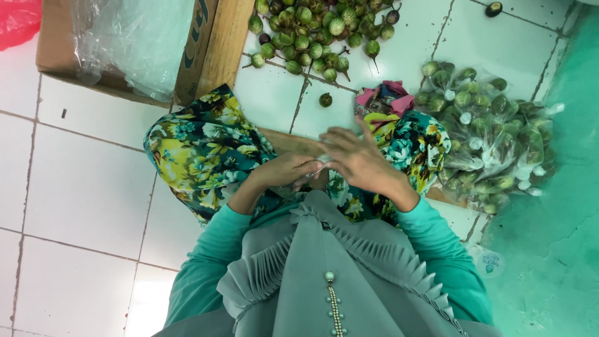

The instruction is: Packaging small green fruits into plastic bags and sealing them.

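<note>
My left hand (284, 171) and right hand (359, 159) meet over my floral-skirted lap, pinching a small clear plastic bag (319, 163); I judge I'm tying it shut, which needs a tight twist. Beyond the lap lies the loose heap of small round green eggplants (318, 31); right of it, the pile of filled clear bags (490, 134). The cardboard box (206, 56) crowds left.

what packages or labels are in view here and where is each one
Cardboard box: top left on the tiled floor, brown, blue print on its side.
Clear plastic sheet: lying in the box, crumpled.
Red plastic bag: top left corner.
Small clear bags of round green vegetables: heaped at right, knotted.
Round label: lower right, white with blue.
</note>
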